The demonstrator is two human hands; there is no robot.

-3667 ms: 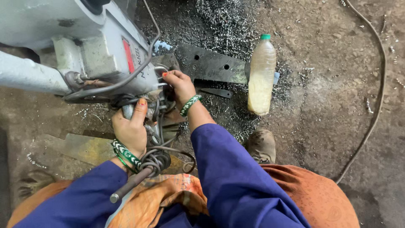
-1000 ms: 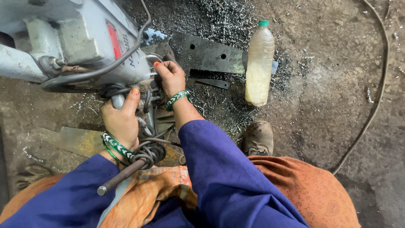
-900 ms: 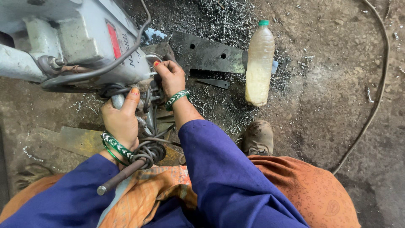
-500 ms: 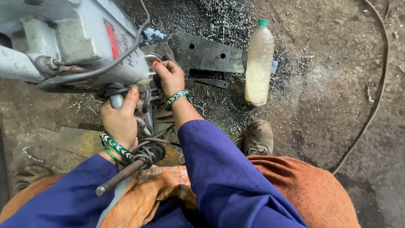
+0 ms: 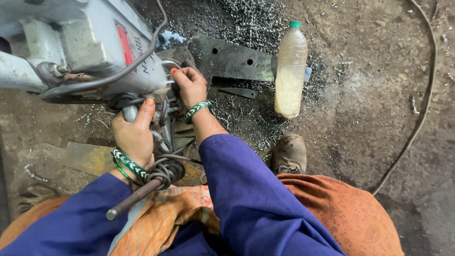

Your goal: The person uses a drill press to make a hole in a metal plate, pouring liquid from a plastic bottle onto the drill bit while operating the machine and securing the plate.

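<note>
A grey drilling machine (image 5: 85, 45) with a red patch on its side fills the upper left. My left hand (image 5: 133, 132) is wrapped around a metal handle (image 5: 129, 113) under the machine, thumb up. My right hand (image 5: 188, 85) grips a part at the machine's right side, close to a dark steel plate (image 5: 232, 59) with drilled holes that lies on the floor. Both wrists wear green and white bangles. A dark rod (image 5: 130, 201) with a coil of cable (image 5: 165, 171) lies by my left wrist.
A plastic bottle (image 5: 289, 71) of yellowish liquid with a green cap stands right of the plate. Metal shavings (image 5: 246, 19) cover the dirty floor. My shoe (image 5: 289, 152) is below the bottle. A cable (image 5: 422, 104) curves along the right. A rusty plate (image 5: 85, 159) lies lower left.
Both hands stay on the machine in the same grips. The view has shifted only slightly; the left thumb has edged a little higher on the handle.
</note>
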